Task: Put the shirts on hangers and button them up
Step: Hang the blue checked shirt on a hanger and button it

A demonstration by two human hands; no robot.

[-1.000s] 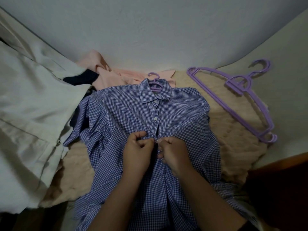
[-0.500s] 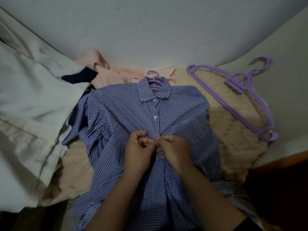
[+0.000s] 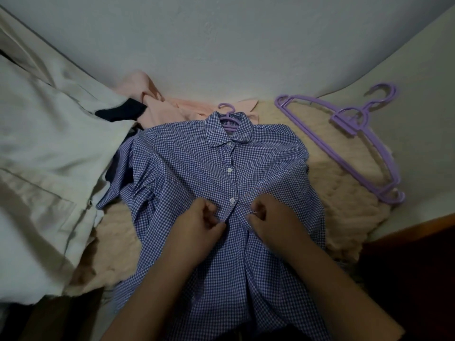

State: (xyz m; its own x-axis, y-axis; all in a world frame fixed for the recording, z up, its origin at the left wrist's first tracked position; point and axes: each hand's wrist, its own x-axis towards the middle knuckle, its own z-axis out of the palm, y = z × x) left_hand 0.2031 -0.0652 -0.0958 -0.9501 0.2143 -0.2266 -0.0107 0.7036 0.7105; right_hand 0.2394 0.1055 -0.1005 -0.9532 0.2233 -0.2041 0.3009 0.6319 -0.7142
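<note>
Shirt in blue check (image 3: 187,173), on its hanger (image 3: 227,116) and flat on the bed, three buttons fastened.

Beige garment (image 3: 44,156) lies heaped at left. The left hand (image 3: 199,227) pinches one placket edge and the right hand (image 3: 273,222) the other, fingers curled on cloth just below the third button (image 3: 232,200), likely lining up the next one. Spare purple hangers (image 3: 344,134) wait at right, within reach for other shirts.
</note>
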